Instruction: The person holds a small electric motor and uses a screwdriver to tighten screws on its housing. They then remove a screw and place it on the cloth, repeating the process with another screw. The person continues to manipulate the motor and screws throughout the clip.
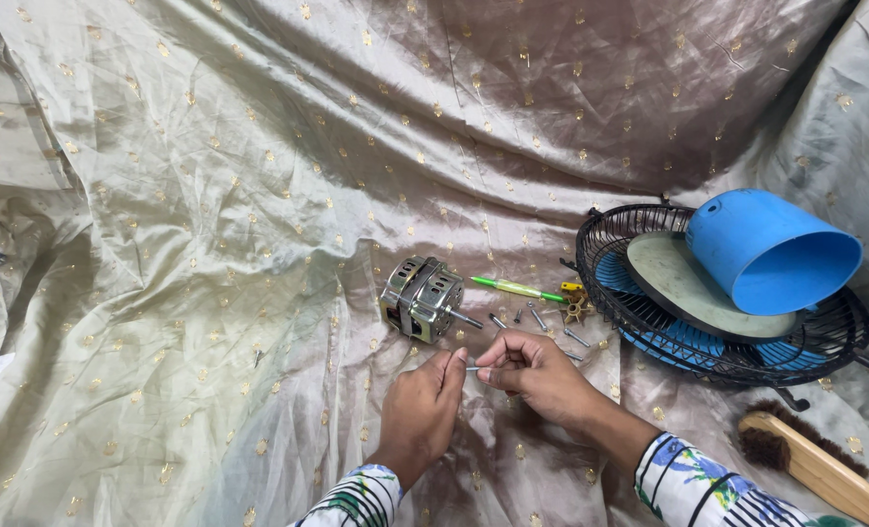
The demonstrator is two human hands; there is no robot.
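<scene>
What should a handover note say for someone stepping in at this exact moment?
Left hand and right hand are together, pinching a small thin metal screw between the fingertips.
The silver metal fan motor lies on the shiny beige cloth just beyond the hands, shaft pointing right.
More loose metal screws, a green-handled screwdriver and a small yellow plastic part lie right of the motor.
The black wire fan guard holds the blue fan blades and a blue plastic cone-shaped cover; a wooden brush lies nearby.
Done: fan is apart. Left: loose parts remain unassembled.
</scene>
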